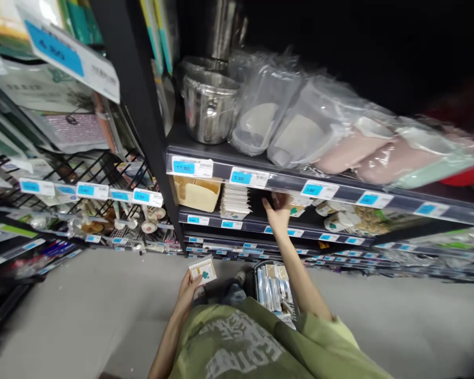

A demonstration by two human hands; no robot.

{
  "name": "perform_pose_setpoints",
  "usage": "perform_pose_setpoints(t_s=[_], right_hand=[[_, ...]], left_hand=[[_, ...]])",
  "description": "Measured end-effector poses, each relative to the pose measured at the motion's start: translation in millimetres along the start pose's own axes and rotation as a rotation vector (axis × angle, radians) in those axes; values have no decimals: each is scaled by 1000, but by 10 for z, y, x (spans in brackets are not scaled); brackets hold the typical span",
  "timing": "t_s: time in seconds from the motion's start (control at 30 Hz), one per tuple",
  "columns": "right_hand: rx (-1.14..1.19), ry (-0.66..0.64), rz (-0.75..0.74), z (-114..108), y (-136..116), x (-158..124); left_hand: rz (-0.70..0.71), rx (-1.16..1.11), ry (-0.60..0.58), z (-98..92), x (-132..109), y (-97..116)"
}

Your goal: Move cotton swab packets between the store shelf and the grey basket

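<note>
My left hand holds a small, flat white packet by its lower left edge, in front of my body. A green clover-like print and a yellow patch mark its face. Under the upper shelf's edge my right hand reaches into the lower shelf, thumb spread away from the fingers; the fingertips are blurred and in shadow. Just right of it lie similar packets with green print. To its left stands a stack of thin white packets. I see nothing clearly held in the right hand.
A cream bin stands left of the stack. Above, the upper shelf carries metal pots and bagged plastic jugs. A filled basket sits on the floor by my feet. Hanging goods crowd the rack at left.
</note>
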State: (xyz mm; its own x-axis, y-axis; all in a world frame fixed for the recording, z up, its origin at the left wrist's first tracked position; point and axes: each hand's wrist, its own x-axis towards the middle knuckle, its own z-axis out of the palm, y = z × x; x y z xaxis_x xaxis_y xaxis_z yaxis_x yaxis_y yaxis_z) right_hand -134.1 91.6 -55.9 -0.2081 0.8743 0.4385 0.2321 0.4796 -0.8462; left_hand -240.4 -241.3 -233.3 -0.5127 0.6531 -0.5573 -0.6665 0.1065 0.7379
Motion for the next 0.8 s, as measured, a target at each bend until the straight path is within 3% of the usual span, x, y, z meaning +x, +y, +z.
perform_pose_setpoints(t_s=[0.07, 0.17, 0.27, 0.33, 0.43, 0.57, 0.7, 0.8], right_hand=[[122, 70, 38, -207, 71, -646], [77, 19, 228, -507, 273, -1708], [57, -152, 418, -639, 472, -2559], [130, -283, 527, -609, 522, -2870], [207, -401, 588, -466, 440, -2903], [189, -350, 501, -286, 195, -2543], [31, -249, 323, -191, -16, -2337], [43, -434, 80, -164, -150, -2339]], left_hand=[[-18, -57, 20, -8, -30, -13], [-46, -126, -15, 46, -110, 2], [-83, -128, -130, 172, -163, 62], [-121, -86, -204, 284, -150, 106], [-157, -14, -338, 484, -83, 167], [-145, 73, -483, 761, -33, 235], [-9, 1, -366, 892, -81, 181], [-59, -103, -209, 824, -122, 76]])
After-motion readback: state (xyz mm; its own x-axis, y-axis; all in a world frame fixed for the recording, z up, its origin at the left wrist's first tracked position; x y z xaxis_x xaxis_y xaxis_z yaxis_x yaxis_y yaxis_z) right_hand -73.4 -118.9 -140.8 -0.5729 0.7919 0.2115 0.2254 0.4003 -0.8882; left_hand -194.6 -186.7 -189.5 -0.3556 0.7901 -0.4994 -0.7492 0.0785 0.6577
